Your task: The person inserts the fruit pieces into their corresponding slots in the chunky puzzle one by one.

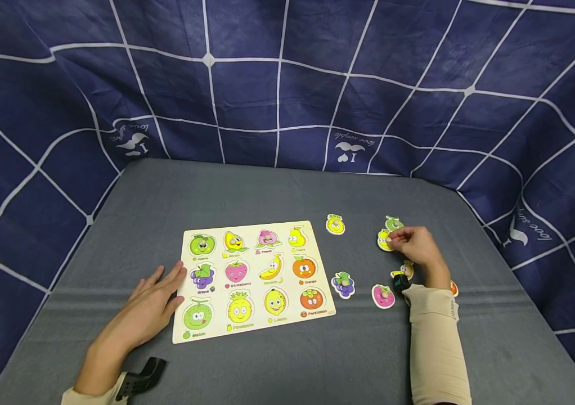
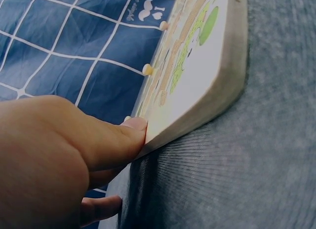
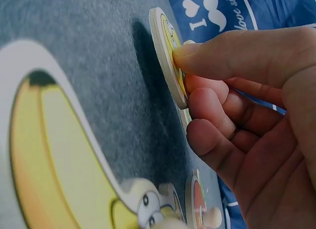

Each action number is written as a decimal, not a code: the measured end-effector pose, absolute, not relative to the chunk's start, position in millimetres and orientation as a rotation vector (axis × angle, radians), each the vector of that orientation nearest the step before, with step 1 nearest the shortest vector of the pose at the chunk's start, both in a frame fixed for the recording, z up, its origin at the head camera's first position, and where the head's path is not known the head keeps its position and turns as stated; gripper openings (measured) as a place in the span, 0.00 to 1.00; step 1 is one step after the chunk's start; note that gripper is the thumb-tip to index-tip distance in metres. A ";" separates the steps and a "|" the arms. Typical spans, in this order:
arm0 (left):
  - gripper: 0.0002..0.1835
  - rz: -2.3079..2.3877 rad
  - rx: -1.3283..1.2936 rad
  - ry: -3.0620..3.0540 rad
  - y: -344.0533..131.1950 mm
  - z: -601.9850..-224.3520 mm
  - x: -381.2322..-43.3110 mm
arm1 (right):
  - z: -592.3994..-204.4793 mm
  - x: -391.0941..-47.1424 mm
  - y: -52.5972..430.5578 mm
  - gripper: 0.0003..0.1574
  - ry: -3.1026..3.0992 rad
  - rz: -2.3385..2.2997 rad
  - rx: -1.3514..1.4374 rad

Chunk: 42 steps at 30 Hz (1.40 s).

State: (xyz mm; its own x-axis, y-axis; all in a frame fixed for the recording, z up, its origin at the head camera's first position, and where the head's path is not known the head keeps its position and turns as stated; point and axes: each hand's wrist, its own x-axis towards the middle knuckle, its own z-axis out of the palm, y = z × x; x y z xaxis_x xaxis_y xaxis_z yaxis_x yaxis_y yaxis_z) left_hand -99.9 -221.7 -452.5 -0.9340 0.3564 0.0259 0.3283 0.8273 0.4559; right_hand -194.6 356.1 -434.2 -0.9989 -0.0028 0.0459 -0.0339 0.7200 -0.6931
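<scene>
Left hand spread over the bench, touching the puzzle board; with my right hand I pinch a yellow fruit piece right of it. I'd expect it light, stiff, best held by its small knob.

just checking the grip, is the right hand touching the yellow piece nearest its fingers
Touching: the right wrist view shows the right hand with its thumb pressed against the yellow piece.

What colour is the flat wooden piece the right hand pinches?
The flat wooden piece has a yellow face, clearest in the right wrist view.
</scene>
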 end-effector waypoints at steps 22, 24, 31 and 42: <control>0.30 0.732 0.551 2.937 -222.6 -451.1 -100.1 | -429.6 -207.4 327.1 0.09 -2.866 1.214 0.172; 0.30 0.726 0.556 2.944 -222.4 -451.9 -100.1 | -428.8 -208.1 324.4 0.08 -2.872 1.194 0.175; 0.30 0.716 0.559 2.957 -222.0 -453.5 -99.9 | -426.3 -209.8 318.5 0.07 -2.891 1.139 0.184; 0.30 0.731 0.554 2.948 -221.3 -454.2 -98.9 | -418.8 -210.5 304.4 0.08 -2.908 1.097 0.235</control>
State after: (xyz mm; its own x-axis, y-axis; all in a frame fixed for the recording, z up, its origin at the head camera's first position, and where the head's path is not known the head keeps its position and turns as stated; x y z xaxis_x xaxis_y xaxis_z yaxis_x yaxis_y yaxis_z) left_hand -98.9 -221.3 -454.2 -0.9343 0.3550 0.0334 0.3294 0.8237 0.4615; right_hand -210.5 304.4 -418.8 -0.9883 -0.1322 0.0759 -0.1494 0.7411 -0.6545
